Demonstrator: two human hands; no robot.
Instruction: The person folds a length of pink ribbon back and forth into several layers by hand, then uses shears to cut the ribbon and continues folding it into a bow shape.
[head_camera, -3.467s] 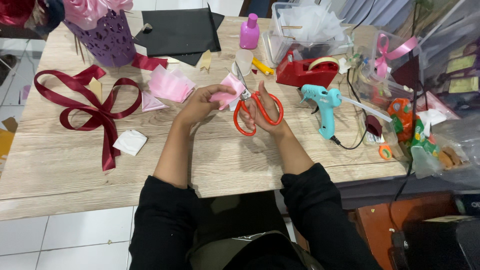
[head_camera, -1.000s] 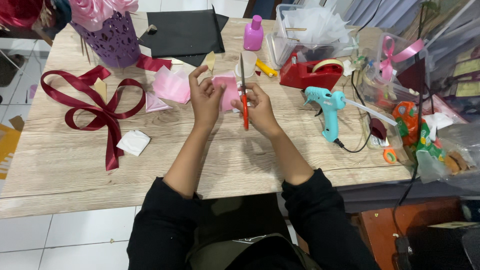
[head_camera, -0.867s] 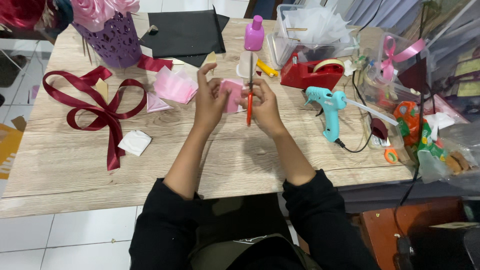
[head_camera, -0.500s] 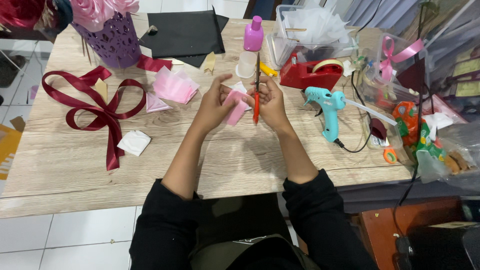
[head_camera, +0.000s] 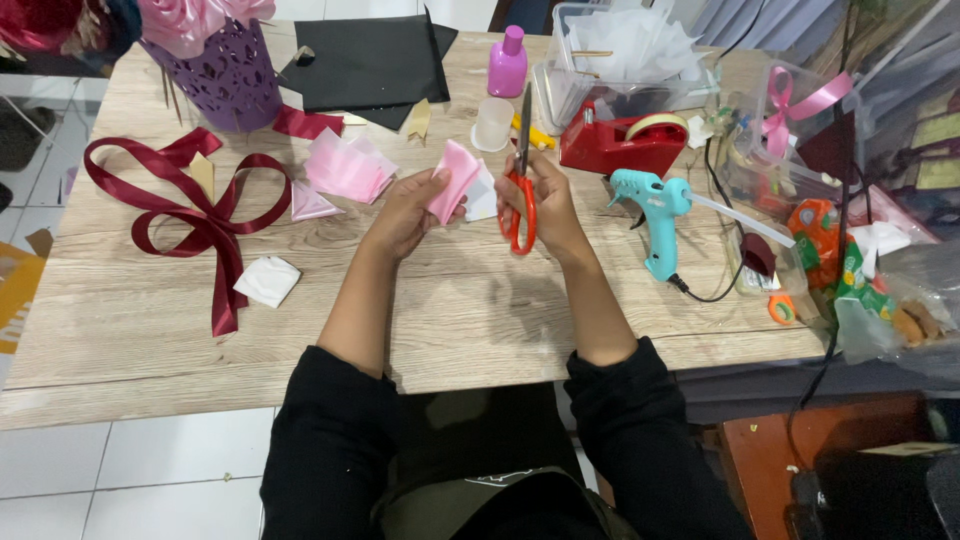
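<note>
Right hand covers the upper loop of the scissors; fingers inside not visible. Left hand hides the lower part of the pink paper. Purple vase cut off at top edge. Clutter in the clear box too indistinct to identify.

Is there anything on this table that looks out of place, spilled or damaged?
Nothing is spilled or broken. The glue gun stands upright beside the right hand, which holds scissors. The left hand holds a pink piece. Only the right edge of the table is crowded with bags.
</note>
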